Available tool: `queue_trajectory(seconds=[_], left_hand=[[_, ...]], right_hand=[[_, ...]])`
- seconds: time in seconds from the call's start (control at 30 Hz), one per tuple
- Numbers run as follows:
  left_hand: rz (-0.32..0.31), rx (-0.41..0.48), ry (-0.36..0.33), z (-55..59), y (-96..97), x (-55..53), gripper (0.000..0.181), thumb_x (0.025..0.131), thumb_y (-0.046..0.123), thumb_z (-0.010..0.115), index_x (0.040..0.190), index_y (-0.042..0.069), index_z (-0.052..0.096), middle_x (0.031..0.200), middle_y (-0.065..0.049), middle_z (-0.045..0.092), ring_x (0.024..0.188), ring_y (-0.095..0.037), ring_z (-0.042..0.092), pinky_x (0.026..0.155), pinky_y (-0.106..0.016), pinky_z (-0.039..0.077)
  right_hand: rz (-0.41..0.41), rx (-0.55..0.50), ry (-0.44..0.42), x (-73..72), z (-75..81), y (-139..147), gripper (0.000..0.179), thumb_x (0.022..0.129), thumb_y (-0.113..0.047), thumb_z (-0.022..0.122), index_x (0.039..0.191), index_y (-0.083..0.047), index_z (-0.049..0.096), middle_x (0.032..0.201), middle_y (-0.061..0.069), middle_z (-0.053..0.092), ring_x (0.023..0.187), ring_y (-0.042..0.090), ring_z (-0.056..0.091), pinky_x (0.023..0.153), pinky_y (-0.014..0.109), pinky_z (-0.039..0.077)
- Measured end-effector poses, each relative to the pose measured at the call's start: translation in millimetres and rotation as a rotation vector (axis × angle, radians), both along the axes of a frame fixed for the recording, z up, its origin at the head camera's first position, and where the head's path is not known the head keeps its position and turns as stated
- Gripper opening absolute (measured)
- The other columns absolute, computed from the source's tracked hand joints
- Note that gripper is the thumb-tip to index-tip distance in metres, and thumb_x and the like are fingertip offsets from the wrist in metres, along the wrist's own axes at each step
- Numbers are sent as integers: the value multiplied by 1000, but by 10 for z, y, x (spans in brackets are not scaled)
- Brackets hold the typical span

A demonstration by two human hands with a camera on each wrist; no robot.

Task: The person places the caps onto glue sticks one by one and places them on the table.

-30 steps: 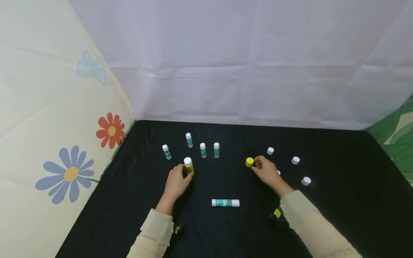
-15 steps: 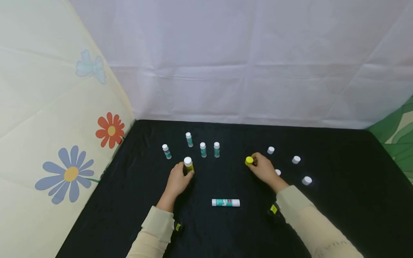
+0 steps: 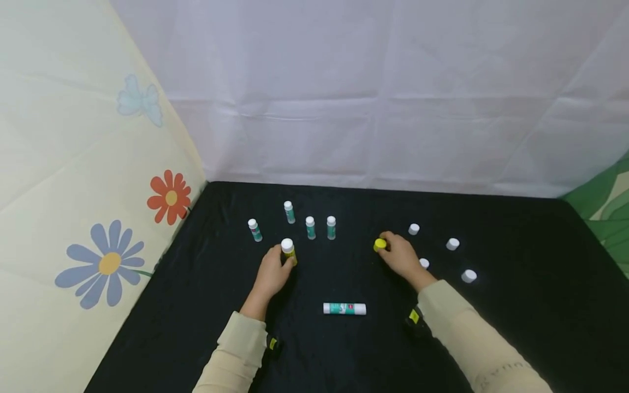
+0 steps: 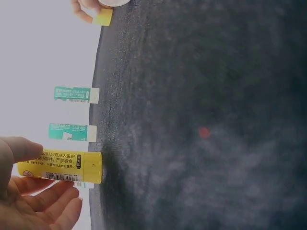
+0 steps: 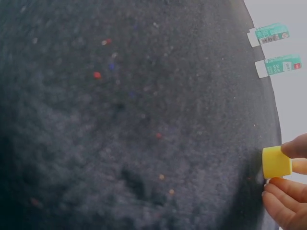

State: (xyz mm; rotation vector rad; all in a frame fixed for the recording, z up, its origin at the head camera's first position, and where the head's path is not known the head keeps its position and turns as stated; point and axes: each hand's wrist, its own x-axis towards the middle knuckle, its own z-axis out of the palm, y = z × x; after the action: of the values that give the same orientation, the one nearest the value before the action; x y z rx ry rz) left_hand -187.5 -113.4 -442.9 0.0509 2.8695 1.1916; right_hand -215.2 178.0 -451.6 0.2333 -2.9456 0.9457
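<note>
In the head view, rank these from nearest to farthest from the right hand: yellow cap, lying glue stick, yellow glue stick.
1. yellow cap: pinched in the right hand.
2. lying glue stick: near side, toward the left.
3. yellow glue stick: far left, upright, held by the left hand.

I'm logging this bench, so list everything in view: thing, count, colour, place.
yellow glue stick: 1, yellow with white top, upright, left of centre
yellow cap: 1, yellow, right of centre
green glue sticks: 4, green-white, upright, rear left
lying glue stick: 1, green-white, front centre
white caps: 4, white, right side
black cloth: 1, black, covering table
left hand: fingers grip yellow glue stick
right hand: fingers pinch yellow cap
</note>
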Motion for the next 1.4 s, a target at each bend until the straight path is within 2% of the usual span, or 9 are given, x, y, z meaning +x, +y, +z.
queue_trajectory(seconds=[0.2,0.4,0.6,0.83,0.97,1.2,1.4], left_hand=[[-9,-23,31,16,3,-5,29,84,13,55,107,-4,49,95,-16,52,88,-28,50,76,-41,40],[22,14,36,36,12,-9,24,82,14,59,98,-2,49,92,-14,54,81,-25,51,72,-38,42],[21,50,58,24,31,-5,23,80,14,61,92,0,47,89,-15,57,76,-23,52,69,-36,43],[0,82,42,-12,54,20,22,78,13,63,86,2,45,79,-11,55,69,-21,49,61,-32,41],[1,94,41,-31,64,36,21,78,12,62,88,2,46,84,-13,57,70,-21,50,62,-32,43],[12,116,0,-27,93,42,22,80,14,60,95,3,49,92,-14,58,75,-21,52,66,-34,45],[-15,85,-22,0,118,58,27,82,17,59,102,2,51,99,-15,58,79,-22,54,70,-36,46]], right_hand=[[4,5,18,11,-17,-6,31,78,-5,58,105,7,51,88,19,53,75,28,49,68,43,39],[-21,-34,61,11,-53,-8,24,75,-2,60,95,7,49,84,18,51,74,29,48,67,42,38],[-67,-94,24,23,-58,-18,21,75,-1,60,89,4,45,84,17,49,75,29,46,68,41,38],[-93,-100,-5,45,-38,-26,21,75,0,60,90,4,45,85,18,49,75,28,46,68,41,38],[-98,-112,0,67,-45,-13,20,75,0,59,89,4,46,84,17,50,74,27,46,66,40,39],[-109,-125,21,98,-39,14,20,74,1,59,89,3,47,84,16,51,72,27,47,66,40,39],[-98,-150,38,125,-45,24,23,72,2,59,93,4,48,88,19,52,76,29,48,68,41,39]])
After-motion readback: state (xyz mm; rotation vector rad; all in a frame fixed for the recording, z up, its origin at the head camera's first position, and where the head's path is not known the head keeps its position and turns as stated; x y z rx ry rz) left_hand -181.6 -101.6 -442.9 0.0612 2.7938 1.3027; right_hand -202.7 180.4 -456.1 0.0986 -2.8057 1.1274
